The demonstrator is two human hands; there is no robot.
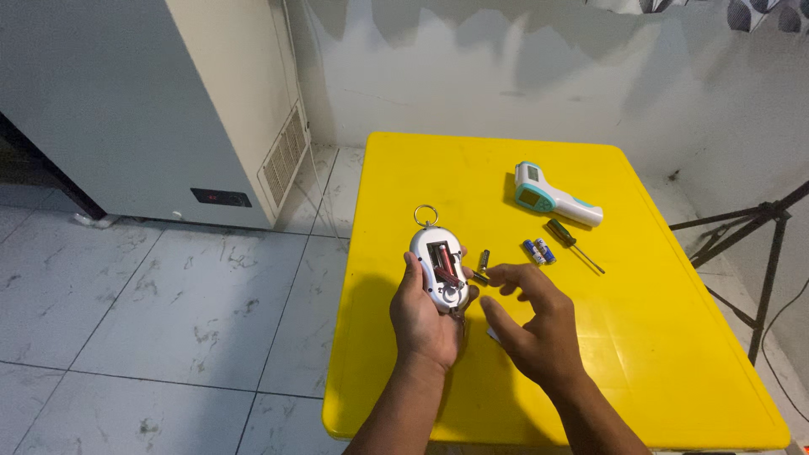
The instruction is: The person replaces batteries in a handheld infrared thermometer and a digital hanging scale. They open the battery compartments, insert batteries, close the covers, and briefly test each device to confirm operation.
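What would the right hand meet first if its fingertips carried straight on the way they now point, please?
The right hand points up and left, so it would probably first meet the dark battery just ahead of its fingertips, then the silver device in the left hand. Depth is hard to judge.

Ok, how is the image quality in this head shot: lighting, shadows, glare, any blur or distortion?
Head view: even, soft light; the glossy yellow plastic table shows only mild sheen, no harsh glare. The left hand holding the silver oval handheld scale and the right hand cast a soft shadow toward the near edge. Focus is sharp, with slight softness on the right fingertips. Wide-angle lens bends the white cabinet.
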